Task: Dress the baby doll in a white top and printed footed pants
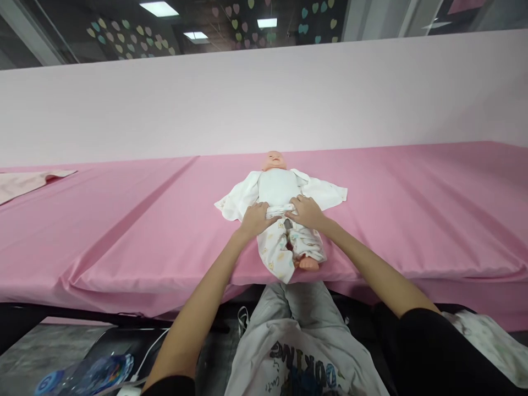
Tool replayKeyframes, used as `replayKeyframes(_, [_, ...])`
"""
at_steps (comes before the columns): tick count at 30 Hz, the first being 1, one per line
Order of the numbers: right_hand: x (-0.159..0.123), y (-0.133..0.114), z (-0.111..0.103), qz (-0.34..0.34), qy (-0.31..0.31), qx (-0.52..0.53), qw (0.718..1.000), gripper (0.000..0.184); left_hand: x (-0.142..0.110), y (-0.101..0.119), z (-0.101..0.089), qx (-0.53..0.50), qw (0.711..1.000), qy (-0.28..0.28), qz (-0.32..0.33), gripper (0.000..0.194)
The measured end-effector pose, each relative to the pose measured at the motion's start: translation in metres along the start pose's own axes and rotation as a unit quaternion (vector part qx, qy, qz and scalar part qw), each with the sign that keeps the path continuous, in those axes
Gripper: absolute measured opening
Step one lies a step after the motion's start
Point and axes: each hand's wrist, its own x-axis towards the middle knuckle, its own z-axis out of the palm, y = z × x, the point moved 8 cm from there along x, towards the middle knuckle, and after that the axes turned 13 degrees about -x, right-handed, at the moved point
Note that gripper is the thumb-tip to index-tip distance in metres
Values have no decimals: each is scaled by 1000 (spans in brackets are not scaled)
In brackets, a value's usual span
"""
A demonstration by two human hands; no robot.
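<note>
A baby doll (275, 184) lies on its back on the pink table cover (124, 220), head away from me. It wears an open white jacket (325, 193) spread to both sides and printed white trousers (277, 250). One bare foot (308, 264) sticks out near the table's front edge. My left hand (254, 218) and my right hand (306, 212) meet at the doll's waist, both with fingers closed on the rolled trouser waistband (281, 209).
A folded pale pink cloth (25, 181) lies at the far left of the table. A pale pink wall stands behind. Below the table edge are my lap, a white patterned cloth (482, 335) at the right, and a blue printed item (91, 374) with a white cable on the floor.
</note>
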Motion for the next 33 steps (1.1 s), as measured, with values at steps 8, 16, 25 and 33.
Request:
replayKeyframes(8, [-19, 4, 0, 105, 49, 35, 993, 29, -8, 10, 11, 54, 997, -33, -50, 34])
replayKeyframes(16, [-43, 10, -5, 56, 131, 138, 980, 13, -34, 13, -1, -56, 998, 20, -25, 37])
replayKeyframes(25, [-47, 12, 9, 51, 73, 158, 983, 18, -30, 26, 7, -133, 991, -9, -10, 8])
replayKeyframes(33, [-99, -8, -4, -39, -66, 332, 940, 97, -68, 37, -2, -228, 967, -107, -49, 71])
